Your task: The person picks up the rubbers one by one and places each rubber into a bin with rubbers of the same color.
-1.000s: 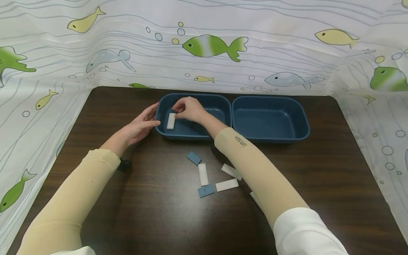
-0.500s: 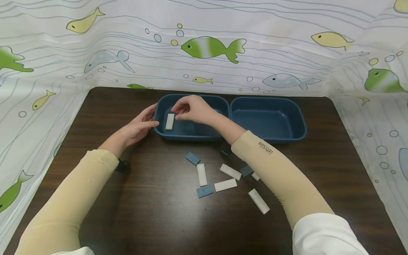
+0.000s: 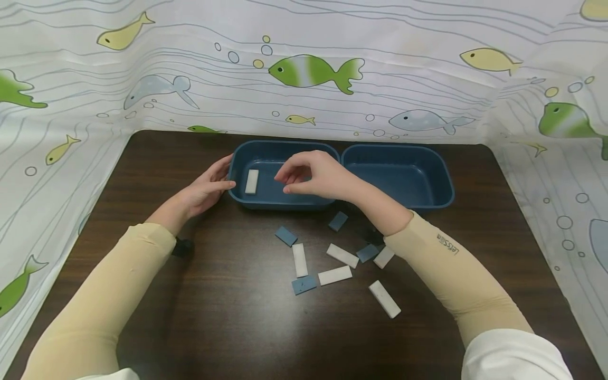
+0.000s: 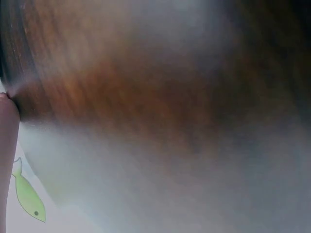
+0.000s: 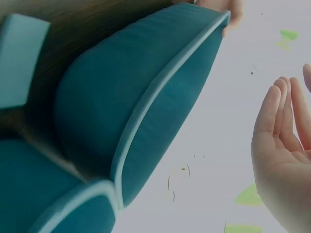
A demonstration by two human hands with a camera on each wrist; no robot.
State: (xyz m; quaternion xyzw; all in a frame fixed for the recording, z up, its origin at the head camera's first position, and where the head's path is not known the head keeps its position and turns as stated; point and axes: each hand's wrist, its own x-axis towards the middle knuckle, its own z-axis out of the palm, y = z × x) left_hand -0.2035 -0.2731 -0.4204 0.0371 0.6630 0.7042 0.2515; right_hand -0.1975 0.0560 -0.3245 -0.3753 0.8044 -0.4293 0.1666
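My left hand [image 3: 207, 191] rests against the left end of the left blue bin [image 3: 285, 205], its thumb at the near corner. Inside that bin, close to the left wall, lies a white rectangular block [image 3: 252, 181]. Over the bin's right part hovers my right hand [image 3: 315, 173], fingers loosely bent and holding nothing. In the right wrist view, the right hand [image 5: 282, 145] also shows a bare gap between thumb and fingers. The left wrist view is mostly blurred tabletop, with one finger [image 4: 7, 145] at its left edge.
A second blue bin [image 3: 399, 184] stands against the first one's right end. In front lie several white blocks [image 3: 335, 275] and blue blocks [image 3: 304, 285], including a blue block [image 3: 338, 221] near the bins. A fish-print cloth [image 3: 199, 63] hangs behind the table.
My right hand has drawn back to the right, away from the white block in the left bin. That block and my left hand have stayed put. More tabletop blocks are uncovered.
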